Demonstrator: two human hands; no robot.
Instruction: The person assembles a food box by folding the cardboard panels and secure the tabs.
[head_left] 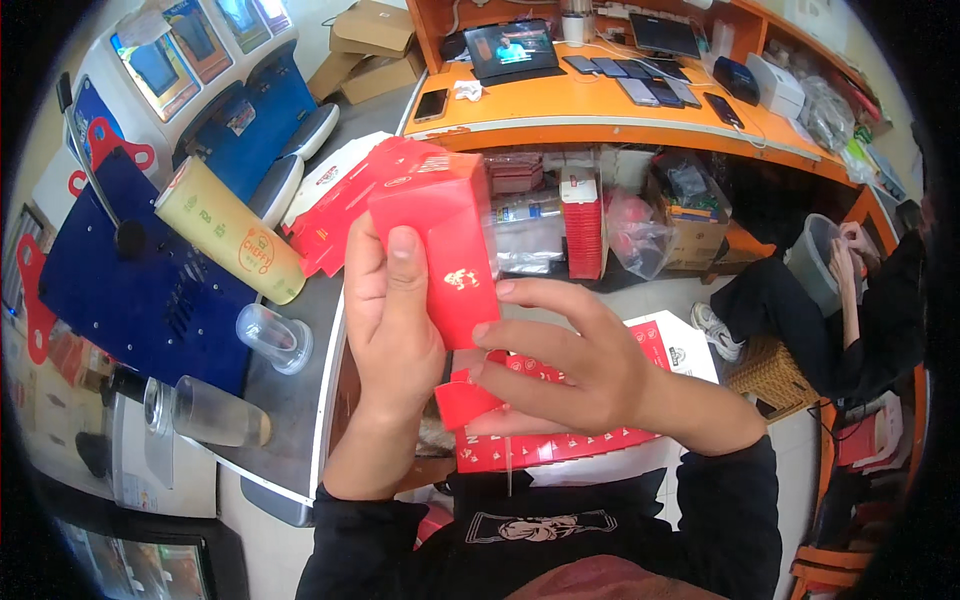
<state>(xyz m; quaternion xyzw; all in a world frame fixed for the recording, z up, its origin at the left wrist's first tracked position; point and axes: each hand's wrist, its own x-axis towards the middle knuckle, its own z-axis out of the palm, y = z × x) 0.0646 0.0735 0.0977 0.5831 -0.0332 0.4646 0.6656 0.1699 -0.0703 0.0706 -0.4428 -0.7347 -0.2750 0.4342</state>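
Note:
A tall, narrow red paper box (pixel 458 245) with a gold emblem stands tilted in front of me. My left hand (pixel 395 320) is wrapped round its left side, the thumb lying along the front. At the lower end, my right hand (pixel 575 365) has its fingers spread against the box's edge. A loose red end flap (pixel 466 402) sits between its lower digits. Behind my left hand, flat red cartons (pixel 345 190) lie in a pile on the grey counter (pixel 335 330). Below both hands is a red printed sheet (pixel 560 448) with white edges.
On the left stand a tall yellow-green cup stack (pixel 230 232), clear plastic cups (pixel 273 338) and a blue metal machine (pixel 140 270). An orange desk (pixel 590 105) across from me holds a tablet (pixel 512 50) and several phones. At right, a seated person (pixel 850 290) handles a grey bin (pixel 815 262).

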